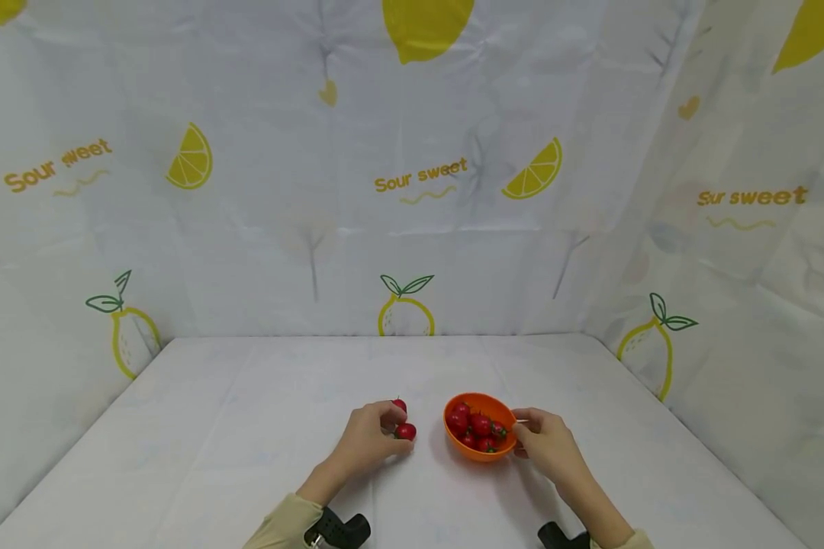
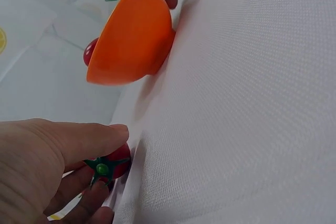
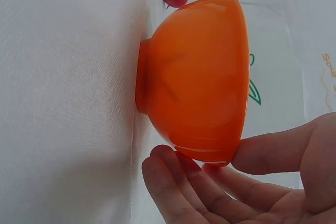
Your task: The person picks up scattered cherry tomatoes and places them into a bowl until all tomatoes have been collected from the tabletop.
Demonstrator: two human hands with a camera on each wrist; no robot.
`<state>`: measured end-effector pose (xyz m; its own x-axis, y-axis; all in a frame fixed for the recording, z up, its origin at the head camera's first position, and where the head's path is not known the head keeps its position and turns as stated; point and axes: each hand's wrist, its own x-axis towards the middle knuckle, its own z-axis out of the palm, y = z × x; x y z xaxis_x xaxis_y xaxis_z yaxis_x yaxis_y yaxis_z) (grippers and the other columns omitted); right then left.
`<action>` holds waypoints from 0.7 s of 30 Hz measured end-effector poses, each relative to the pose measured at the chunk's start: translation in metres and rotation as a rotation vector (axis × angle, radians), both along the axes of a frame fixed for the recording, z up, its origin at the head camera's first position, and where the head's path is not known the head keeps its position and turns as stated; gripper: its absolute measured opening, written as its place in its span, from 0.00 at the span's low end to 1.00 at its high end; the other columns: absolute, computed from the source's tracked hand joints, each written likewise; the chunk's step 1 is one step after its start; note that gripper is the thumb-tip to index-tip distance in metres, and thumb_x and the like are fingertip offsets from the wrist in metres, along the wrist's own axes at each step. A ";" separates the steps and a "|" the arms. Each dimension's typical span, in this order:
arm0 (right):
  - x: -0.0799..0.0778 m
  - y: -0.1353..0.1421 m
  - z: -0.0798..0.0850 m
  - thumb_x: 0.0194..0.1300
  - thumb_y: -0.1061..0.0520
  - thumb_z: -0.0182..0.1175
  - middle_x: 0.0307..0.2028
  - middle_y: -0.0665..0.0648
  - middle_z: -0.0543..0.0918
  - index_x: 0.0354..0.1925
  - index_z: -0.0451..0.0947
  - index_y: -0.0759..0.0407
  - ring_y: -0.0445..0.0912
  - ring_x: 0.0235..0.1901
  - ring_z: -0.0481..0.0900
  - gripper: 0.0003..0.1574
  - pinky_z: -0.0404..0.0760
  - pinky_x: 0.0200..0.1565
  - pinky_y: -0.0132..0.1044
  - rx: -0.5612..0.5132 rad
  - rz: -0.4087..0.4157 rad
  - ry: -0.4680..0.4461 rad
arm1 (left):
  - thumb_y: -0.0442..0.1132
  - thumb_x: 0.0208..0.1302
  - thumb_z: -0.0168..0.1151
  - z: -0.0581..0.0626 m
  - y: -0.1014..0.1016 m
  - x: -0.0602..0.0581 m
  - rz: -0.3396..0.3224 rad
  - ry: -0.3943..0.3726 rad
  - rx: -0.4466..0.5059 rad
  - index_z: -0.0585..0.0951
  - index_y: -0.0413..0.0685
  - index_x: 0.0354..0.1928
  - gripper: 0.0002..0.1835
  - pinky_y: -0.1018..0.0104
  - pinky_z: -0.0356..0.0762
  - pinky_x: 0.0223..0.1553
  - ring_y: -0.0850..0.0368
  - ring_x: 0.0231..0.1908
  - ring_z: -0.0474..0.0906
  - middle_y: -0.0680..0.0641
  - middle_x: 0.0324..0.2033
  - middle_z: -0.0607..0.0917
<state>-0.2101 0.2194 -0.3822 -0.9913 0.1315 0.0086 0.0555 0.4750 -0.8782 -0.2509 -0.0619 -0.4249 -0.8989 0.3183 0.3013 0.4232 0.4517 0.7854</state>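
Note:
An orange bowl [image 1: 468,451] stands on the white table with several red cherry tomatoes [image 1: 481,425] inside. My right hand [image 1: 552,448] holds its right side, thumb at the rim and fingers [image 3: 210,190] against the outer wall. To the bowl's left, my left hand [image 1: 371,438] has its thumb and fingers around a cherry tomato [image 1: 406,431] at the table surface. The green star-shaped stem of that tomato [image 2: 103,169] faces the left wrist camera. Another cherry tomato [image 1: 400,405] lies just beyond, partly hidden by the left fingers.
A white cloth covers the table [image 1: 281,396]. Behind and at the sides hang white sheets printed with lemons and lettering [image 1: 421,175]. Dark straps [image 1: 336,528] with wrist cameras sit on both forearms.

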 end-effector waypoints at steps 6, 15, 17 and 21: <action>0.000 0.000 -0.001 0.69 0.67 0.52 0.40 0.64 0.84 0.56 0.73 0.76 0.49 0.33 0.82 0.19 0.84 0.37 0.43 0.001 -0.003 -0.002 | 0.36 0.52 0.76 -0.001 0.000 0.001 0.003 -0.001 -0.002 0.82 0.37 0.43 0.17 0.64 0.79 0.39 0.56 0.36 0.79 0.51 0.35 0.84; 0.002 0.000 0.000 0.69 0.67 0.52 0.39 0.63 0.84 0.55 0.73 0.76 0.49 0.32 0.82 0.19 0.84 0.37 0.43 0.000 -0.001 0.004 | 0.33 0.51 0.75 0.000 0.000 0.001 -0.013 -0.005 -0.004 0.82 0.37 0.43 0.18 0.65 0.79 0.40 0.57 0.36 0.81 0.51 0.35 0.84; 0.002 0.000 0.001 0.69 0.67 0.52 0.39 0.63 0.84 0.55 0.73 0.76 0.49 0.32 0.82 0.19 0.84 0.37 0.43 0.000 -0.001 0.010 | 0.33 0.51 0.75 0.000 0.000 0.001 -0.012 -0.004 -0.007 0.82 0.37 0.43 0.17 0.65 0.79 0.40 0.57 0.36 0.80 0.51 0.35 0.84; 0.001 0.000 0.001 0.69 0.67 0.52 0.39 0.64 0.84 0.55 0.73 0.76 0.49 0.32 0.82 0.19 0.84 0.37 0.43 -0.002 0.002 0.010 | 0.33 0.52 0.75 0.001 0.000 0.001 -0.008 -0.004 -0.008 0.82 0.38 0.43 0.16 0.65 0.79 0.40 0.57 0.36 0.80 0.51 0.35 0.84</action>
